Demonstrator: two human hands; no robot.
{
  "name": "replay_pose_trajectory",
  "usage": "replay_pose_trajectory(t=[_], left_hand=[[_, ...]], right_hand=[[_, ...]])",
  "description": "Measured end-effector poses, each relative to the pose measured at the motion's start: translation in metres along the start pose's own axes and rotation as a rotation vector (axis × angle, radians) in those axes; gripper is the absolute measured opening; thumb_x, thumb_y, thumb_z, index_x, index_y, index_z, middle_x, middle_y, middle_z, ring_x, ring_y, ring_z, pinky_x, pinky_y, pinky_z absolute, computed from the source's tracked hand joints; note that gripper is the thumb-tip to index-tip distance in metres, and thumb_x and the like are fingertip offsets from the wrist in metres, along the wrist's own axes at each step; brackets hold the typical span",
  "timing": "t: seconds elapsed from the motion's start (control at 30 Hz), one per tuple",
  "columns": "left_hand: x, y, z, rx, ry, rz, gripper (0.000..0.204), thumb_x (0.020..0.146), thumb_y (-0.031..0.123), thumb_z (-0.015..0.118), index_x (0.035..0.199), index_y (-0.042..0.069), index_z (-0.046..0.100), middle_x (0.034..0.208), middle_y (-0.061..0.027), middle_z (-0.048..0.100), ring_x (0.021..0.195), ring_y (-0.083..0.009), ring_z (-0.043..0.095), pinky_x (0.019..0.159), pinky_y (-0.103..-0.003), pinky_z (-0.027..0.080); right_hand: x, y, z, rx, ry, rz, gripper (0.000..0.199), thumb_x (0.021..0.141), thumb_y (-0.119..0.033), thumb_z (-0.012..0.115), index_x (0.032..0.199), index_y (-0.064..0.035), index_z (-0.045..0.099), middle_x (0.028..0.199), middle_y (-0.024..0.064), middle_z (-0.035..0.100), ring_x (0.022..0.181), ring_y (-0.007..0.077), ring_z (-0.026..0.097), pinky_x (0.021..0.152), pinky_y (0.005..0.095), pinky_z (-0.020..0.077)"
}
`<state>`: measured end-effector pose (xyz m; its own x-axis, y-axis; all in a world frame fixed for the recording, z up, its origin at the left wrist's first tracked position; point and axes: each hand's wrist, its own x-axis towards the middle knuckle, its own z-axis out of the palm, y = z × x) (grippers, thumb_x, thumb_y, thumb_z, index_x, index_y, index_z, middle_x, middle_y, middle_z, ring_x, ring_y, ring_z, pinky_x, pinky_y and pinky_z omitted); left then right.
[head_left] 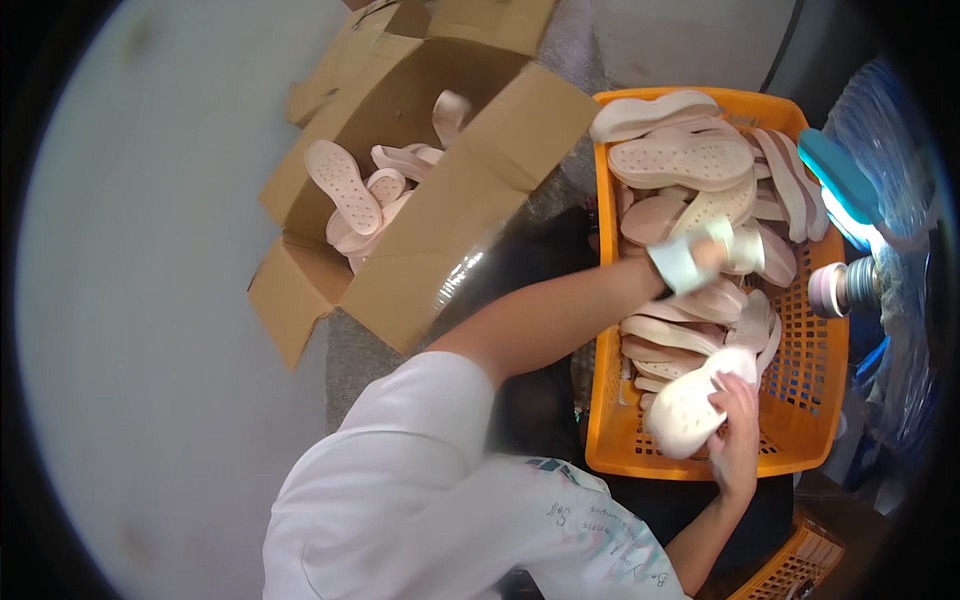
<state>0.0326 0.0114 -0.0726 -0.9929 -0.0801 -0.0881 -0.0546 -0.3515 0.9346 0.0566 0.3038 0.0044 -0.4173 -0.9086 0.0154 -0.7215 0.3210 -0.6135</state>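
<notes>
My right hand [736,415] is closed on a pale shoe sole [685,415] dotted with small holes, over the near part of an orange plastic basket [838,400]. My left arm reaches across the basket's middle, with a whitish band [678,268] at the wrist. My left hand [712,250] is smeared by motion beside a blurred cream-coloured thing [745,250]; whether it holds this I cannot tell. Many pale pink shoe soles [680,160] lie piled in the basket around both hands.
An open cardboard box [470,220] at the upper left holds more pink soles [343,185]. Right of the basket are a turquoise sole-shaped thing [838,172], a stack of round rolls [842,288] and clear plastic wrapping [885,120]. Another orange basket [800,565] stands at the lower right.
</notes>
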Motion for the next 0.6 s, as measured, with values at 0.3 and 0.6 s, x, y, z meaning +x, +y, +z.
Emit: replay_pose_trajectory(t=[0.3,0.6], left_hand=[[0.017,-0.058,0.04,-0.132,-0.14,0.259,0.019,0.089,0.015,0.063,0.103,0.002,0.064,0.094,-0.0055,0.066,0.087,-0.017,0.063,0.079,-0.032,0.054],[-0.001,0.041,0.072,-0.987,-0.107,0.088,0.035,0.102,0.039,0.054,0.112,0.005,0.059,0.115,-0.0127,0.064,0.105,-0.0252,0.064,0.098,-0.04,0.053]], right_hand=[[-0.046,-0.003,0.044,1.547,0.757,0.53,0.049,0.1,-0.008,0.041,0.143,0.0155,0.037,0.15,0.0249,0.041,0.137,0.032,0.045,0.113,0.0423,0.0414],[-0.03,0.032,-0.028,1.108,0.792,0.388,0.042,0.092,-0.005,0.056,0.132,0.0105,0.051,0.121,0.0209,0.064,0.106,0.0235,0.066,0.097,0.0338,0.0519]])
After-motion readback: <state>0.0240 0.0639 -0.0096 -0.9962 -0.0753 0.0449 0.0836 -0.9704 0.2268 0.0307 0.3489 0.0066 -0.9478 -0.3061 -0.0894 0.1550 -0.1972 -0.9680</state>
